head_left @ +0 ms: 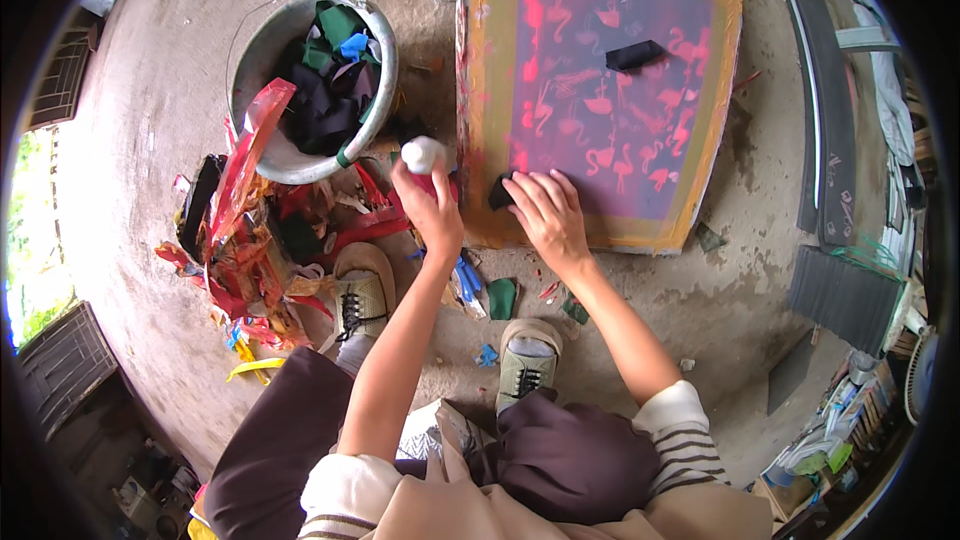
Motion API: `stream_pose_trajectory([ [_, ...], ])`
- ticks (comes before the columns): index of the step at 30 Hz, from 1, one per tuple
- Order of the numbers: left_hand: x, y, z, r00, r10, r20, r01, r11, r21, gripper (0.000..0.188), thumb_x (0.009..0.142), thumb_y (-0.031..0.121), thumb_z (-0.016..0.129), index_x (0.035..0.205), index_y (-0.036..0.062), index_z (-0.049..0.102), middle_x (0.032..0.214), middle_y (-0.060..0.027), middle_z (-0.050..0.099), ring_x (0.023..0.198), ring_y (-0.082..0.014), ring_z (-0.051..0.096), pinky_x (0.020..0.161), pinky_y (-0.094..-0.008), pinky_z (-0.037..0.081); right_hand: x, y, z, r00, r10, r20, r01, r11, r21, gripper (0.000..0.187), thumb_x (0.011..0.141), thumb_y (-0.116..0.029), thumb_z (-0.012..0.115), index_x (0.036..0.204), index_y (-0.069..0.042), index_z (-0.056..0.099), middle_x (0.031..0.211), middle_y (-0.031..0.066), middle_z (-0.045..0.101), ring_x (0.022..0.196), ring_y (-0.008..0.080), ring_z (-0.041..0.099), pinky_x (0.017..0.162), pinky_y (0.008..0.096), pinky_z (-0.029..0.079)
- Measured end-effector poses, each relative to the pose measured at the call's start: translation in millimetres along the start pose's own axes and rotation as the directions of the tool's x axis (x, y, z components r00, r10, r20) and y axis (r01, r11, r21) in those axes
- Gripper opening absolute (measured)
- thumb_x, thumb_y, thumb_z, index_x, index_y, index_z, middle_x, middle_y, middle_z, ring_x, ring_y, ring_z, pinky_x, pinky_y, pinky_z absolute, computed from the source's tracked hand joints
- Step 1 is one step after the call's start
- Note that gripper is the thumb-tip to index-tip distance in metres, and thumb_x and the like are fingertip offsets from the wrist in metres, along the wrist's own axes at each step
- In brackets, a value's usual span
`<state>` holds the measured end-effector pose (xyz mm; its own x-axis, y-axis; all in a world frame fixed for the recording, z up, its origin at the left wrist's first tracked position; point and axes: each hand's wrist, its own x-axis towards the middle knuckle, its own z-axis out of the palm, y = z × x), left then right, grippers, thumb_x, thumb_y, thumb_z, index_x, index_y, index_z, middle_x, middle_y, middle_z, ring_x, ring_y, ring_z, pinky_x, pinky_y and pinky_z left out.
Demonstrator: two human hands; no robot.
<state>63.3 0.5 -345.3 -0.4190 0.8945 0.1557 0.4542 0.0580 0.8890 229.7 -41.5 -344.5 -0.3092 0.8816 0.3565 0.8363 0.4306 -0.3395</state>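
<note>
A silk-screen frame with taped yellow-brown borders and a violet mesh lies on the floor in front of me; pink flamingo shapes mark the mesh. My right hand rests at its lower left corner, fingers pressed on a black piece of cloth. A second black cloth piece, folded, lies on the mesh further up. Left of the frame, my left hand is closed around a small white, rounded, bottle-like object. Its lower part is hidden by my fingers, so its exact kind is unclear.
A metal bucket of dark and green cloth scraps stands at the left. Beside it spreads a heap of red and orange scraps. Green scraps and blue bits lie near my shoes. Shelves with clutter line the right.
</note>
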Motion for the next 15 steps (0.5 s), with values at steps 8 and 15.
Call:
stream_pose_trajectory([
  [8, -3, 28, -32, 0.931, 0.115, 0.347, -0.071, 0.988, -0.137, 0.039, 0.089, 0.011, 0.057, 0.124, -0.0021, 0.047, 0.107, -0.0188, 0.06, 0.098, -0.0291, 0.06, 0.089, -0.0376, 0.047, 57, 2, -19, 0.816, 0.521, -0.251, -0.338, 0.782, 0.523, 0.014, 0.08, 0.003, 0.068, 0.088, -0.002, 0.057, 0.105, 0.0078, 0.067, 0.099, 0.0247, 0.061, 0.086, 0.0374, 0.049],
  [15, 2, 81, -10, 0.786, 0.197, 0.586, -0.276, 0.96, 0.047, 0.041, 0.081, 0.029, 0.073, 0.111, 0.0041, 0.058, 0.095, -0.0156, 0.06, 0.084, -0.0368, 0.063, 0.07, -0.0415, 0.052, 43, 25, -56, 0.572, 0.73, 0.375, -0.389, -0.161, 0.907, 0.025, 0.094, -0.004, 0.058, 0.117, 0.004, 0.06, 0.101, 0.0092, 0.067, 0.088, 0.0142, 0.066, 0.08, 0.0282, 0.054],
])
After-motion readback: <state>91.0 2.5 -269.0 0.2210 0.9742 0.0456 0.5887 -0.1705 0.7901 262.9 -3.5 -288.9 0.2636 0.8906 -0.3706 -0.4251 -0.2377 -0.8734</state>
